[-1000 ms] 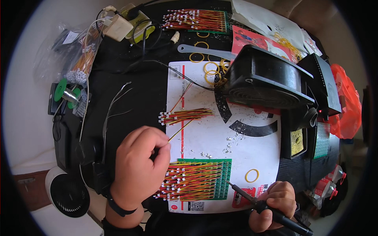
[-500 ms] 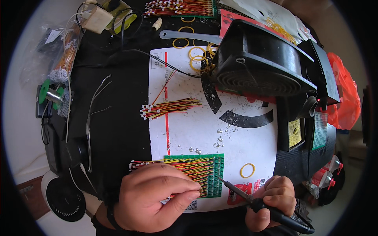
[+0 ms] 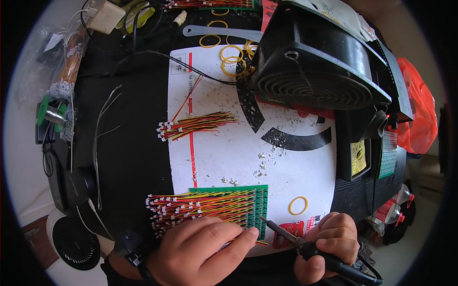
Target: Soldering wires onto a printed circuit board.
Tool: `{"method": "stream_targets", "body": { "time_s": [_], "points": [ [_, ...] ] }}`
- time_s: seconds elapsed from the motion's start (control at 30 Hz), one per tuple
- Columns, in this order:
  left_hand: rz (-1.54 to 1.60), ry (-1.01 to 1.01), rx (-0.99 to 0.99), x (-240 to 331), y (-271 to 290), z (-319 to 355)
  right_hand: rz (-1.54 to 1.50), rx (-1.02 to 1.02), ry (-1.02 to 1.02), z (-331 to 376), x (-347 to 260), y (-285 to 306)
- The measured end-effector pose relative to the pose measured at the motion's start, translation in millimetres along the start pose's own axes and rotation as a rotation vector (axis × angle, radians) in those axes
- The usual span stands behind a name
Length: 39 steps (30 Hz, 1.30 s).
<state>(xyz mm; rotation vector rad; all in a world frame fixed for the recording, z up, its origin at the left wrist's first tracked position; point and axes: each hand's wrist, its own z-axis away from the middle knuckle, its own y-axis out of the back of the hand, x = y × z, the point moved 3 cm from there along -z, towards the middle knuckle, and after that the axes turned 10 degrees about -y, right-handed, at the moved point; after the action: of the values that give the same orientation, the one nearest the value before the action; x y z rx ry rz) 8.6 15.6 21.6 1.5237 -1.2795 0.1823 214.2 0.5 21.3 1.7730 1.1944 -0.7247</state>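
Note:
My left hand (image 3: 205,250) is closed over the lower part of a green circuit board (image 3: 261,202), thumb and forefinger together. The ends of a thin wire lead (image 3: 262,243) poke out past its fingertips; its grip is partly hidden. Many red, yellow and black leads (image 3: 205,202) with white connectors lie across the board, connectors to the left. My right hand (image 3: 331,245) is wrapped round the black handle of a soldering iron (image 3: 284,232). Its tip points up and left, at the board's right-hand columns of solder points; whether it touches cannot be told.
A loose bundle of leads (image 3: 195,125) lies on the white sheet (image 3: 219,162), with solder crumbs (image 3: 262,164) scattered about. A black fan (image 3: 319,62) stands at the back right, beside a yellow sponge (image 3: 358,158) in a holder. Rubber bands (image 3: 298,205) and a solder spool (image 3: 55,114) lie around.
My left hand has shifted right and down along the board, uncovering more connectors. The iron's tip has moved slightly left, over the board's edge. The whole view has shifted a little.

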Motion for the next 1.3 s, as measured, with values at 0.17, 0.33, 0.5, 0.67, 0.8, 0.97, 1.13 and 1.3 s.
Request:
{"method": "stream_targets", "body": {
  "time_s": [0.17, 0.33, 0.5, 0.67, 0.8, 0.97, 1.13, 1.3],
  "points": [
    [-0.130, -0.095, -0.069, -2, -2, -2, 0.008, -0.016, -0.009, 0, 0, 0],
    [-0.203, -0.103, -0.095, -3, -7, 0, 0.001, 0.007, -0.017, 0, 1, -3],
    [-0.214, -0.083, -0.069, -5, -9, 4, -0.007, -0.027, -0.015, -1, 1, 0],
    [-0.210, -0.066, -0.108, -4, -9, 1, -0.005, -0.042, -0.040, 0, 0, -2],
    [-0.217, -0.051, -0.108, -7, -11, 3, -0.002, -0.087, -0.081, 0, 2, -4],
    [-0.186, -0.060, -0.103, -4, -10, -3, 0.033, -0.100, -0.066, -5, -5, 2],
    [-0.182, -0.046, -0.119, -8, -11, -1, 0.025, -0.107, -0.103, -3, 0, -3],
    [-0.187, -0.042, -0.129, -9, -10, 1, 0.027, -0.124, -0.126, -2, 0, -4]
  ]
}}
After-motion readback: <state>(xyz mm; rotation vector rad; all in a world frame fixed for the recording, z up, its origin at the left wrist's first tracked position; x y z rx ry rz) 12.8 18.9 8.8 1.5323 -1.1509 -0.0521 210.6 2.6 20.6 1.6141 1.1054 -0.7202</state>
